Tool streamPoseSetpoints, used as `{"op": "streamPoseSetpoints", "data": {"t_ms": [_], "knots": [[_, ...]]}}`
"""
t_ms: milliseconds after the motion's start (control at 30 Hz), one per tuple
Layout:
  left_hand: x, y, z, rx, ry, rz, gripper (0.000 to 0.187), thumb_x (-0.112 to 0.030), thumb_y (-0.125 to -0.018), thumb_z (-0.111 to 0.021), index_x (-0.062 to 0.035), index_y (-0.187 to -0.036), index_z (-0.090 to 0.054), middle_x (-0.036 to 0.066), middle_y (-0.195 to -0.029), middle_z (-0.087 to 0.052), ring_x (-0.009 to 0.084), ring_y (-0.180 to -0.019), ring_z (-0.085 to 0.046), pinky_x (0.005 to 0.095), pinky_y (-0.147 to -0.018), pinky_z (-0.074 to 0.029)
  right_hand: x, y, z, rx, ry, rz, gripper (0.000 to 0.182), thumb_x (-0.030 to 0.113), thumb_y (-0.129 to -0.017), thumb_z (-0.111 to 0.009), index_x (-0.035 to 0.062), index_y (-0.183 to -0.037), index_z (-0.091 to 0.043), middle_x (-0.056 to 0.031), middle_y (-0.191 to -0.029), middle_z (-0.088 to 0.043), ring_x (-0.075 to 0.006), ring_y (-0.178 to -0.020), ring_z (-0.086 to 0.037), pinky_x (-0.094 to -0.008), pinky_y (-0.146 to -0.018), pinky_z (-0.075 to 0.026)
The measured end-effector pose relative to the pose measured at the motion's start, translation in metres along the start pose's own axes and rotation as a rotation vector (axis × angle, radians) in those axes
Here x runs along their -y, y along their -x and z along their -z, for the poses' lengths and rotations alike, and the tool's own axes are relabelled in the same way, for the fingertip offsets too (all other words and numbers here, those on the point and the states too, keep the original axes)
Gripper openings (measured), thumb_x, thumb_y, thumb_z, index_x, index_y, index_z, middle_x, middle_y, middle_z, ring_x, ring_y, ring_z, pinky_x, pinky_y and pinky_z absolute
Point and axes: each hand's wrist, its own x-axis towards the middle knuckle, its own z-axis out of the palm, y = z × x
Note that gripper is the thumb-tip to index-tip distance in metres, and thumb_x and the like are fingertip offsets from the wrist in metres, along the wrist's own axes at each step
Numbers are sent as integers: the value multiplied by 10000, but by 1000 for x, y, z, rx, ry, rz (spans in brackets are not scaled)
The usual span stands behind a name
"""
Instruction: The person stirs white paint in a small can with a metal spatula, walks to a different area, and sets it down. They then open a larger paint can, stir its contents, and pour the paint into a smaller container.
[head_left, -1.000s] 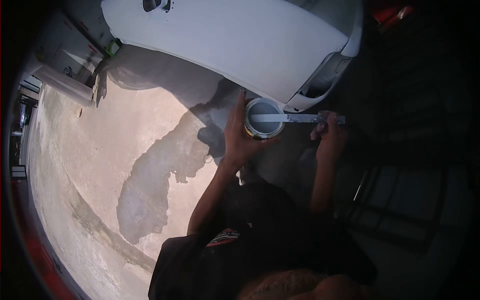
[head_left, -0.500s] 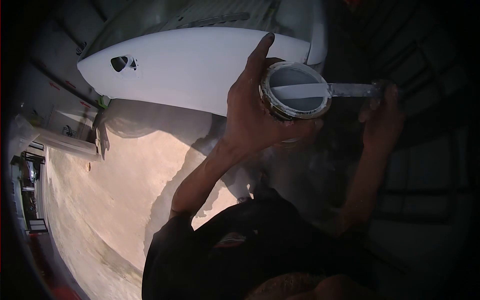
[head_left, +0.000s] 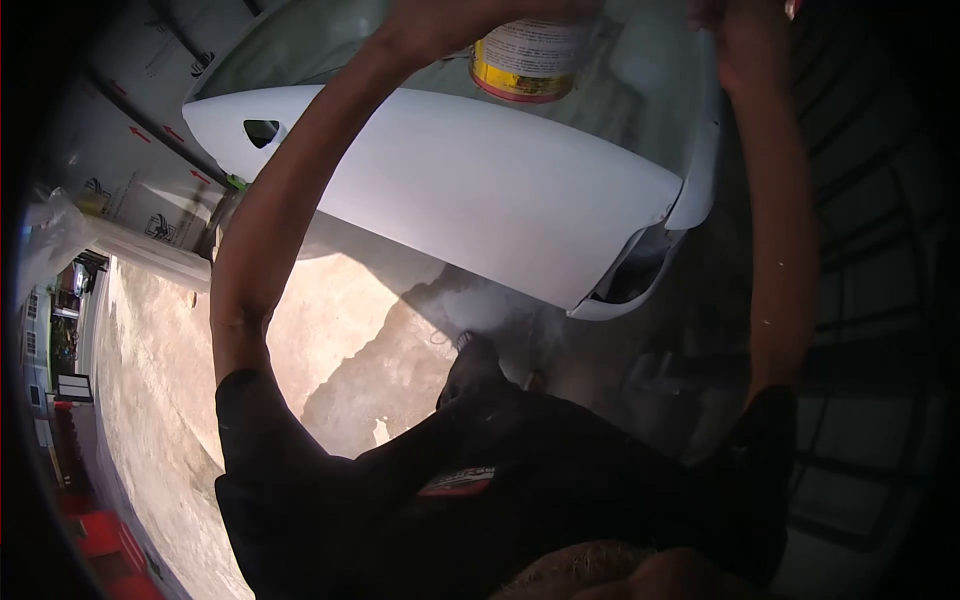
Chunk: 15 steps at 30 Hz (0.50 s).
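Observation:
At the top edge of the head view, my left hand is closed round a metal can with a white printed label and a yellow and red band at its base. The can's rim and mouth are out of view. My right hand is raised to the right of the can with its fingers bent, partly cut off by the frame. The flat stirring stick it gripped a moment ago is out of sight above the frame. Below the can is a smooth white car door with a dark handle opening.
Behind the door, a film-like sheet covers the glass. Printed sheeting with red arrows hangs at the left. Sunlit concrete floor lies below, and dark bars stand in shade at the right.
Both hands have risen towards the top edge, taking the can up and away. The can now shows its side instead of its open mouth. More of the white door is visible.

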Motion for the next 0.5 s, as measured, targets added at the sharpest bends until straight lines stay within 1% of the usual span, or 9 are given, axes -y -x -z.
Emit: {"op": "streamPoseSetpoints", "data": {"t_ms": [67,100,200,300,333,367,400,467,500], "knots": [[36,-11,7,52,-6,58,1320,-369,-613,-1015,171,-1568,-282,270,-1292,-638,328,-1223,-643,412,-1080,-508,-32,-11,-12,-10,57,-53,268,320,-1061,-660,99,-909,-662,-15,-706,-629,-125,-518,-608,-267,-472,-500],[49,-16,11,93,-61,105,1298,-363,-601,-1014,139,-1573,-317,258,-1291,-645,314,-1223,-645,387,-1076,-505,-48,-17,-17,-35,70,-112,259,296,-1044,-673,60,-939,-672,-35,-718,-639,-136,-516,-599,-267,-473,-502],[91,-27,11,208,-109,76,1270,-340,-603,-1008,94,-1586,-330,238,-1297,-652,290,-1214,-650,374,-1073,-506,-110,-42,14,14,146,-261,343,360,-1031,-685,23,-969,-706,-28,-754,-662,-138,-619,-619,-306,-569,-460],[147,-46,9,371,13,-25,1274,-344,-605,-1007,66,-1591,-313,207,-1305,-654,279,-1216,-645,374,-1076,-506,-103,-29,-9,28,234,-325,353,362,-1010,-703,32,-885,-705,-45,-750,-681,-149,-635,-642,-306,-593,-475],[156,-49,7,409,31,-42,1277,-347,-606,-1006,67,-1591,-306,199,-1303,-655,280,-1217,-643,376,-1075,-506,-108,-30,-10,35,274,-361,361,392,-1011,-697,36,-960,-718,-29,-755,-671,-139,-641,-640,-300,-589,-477],[157,-55,6,490,112,-6,1247,-307,-627,-997,41,-1603,-302,170,-1284,-658,266,-1215,-639,367,-1072,-500,-113,-28,-6,27,311,-397,386,422,-1013,-691,39,-1036,-731,-13,-761,-662,-129,-646,-639,-294,-586,-479],[168,-61,1,531,78,-43,1250,-293,-622,-1000,-12,-1618,-298,154,-1321,-649,279,-1250,-633,397,-1113,-489,-115,-27,-1,8,347,-429,425,452,-1015,-685,43,-1111,-744,3,-767,-652,-119,-651,-637,-288,-583,-481],[195,-64,-16,608,28,-108,1268,-266,-611,-1005,-116,-1648,-291,122,-1393,-631,306,-1320,-621,459,-1195,-468,-111,-19,2,-45,372,-466,381,422,-1031,-665,49,-1039,-741,-2,-768,-652,-120,-647,-627,-289,-575,-467],[203,-67,-21,686,69,-97,1310,-298,-592,-1025,-157,-1661,-280,88,-1458,-590,299,-1381,-570,465,-1230,-422,-110,-17,3,-67,385,-492,366,407,-1039,-654,53,-1003,-739,-4,-769,-651,-121,-645,-622,-290,-571,-460]]}}
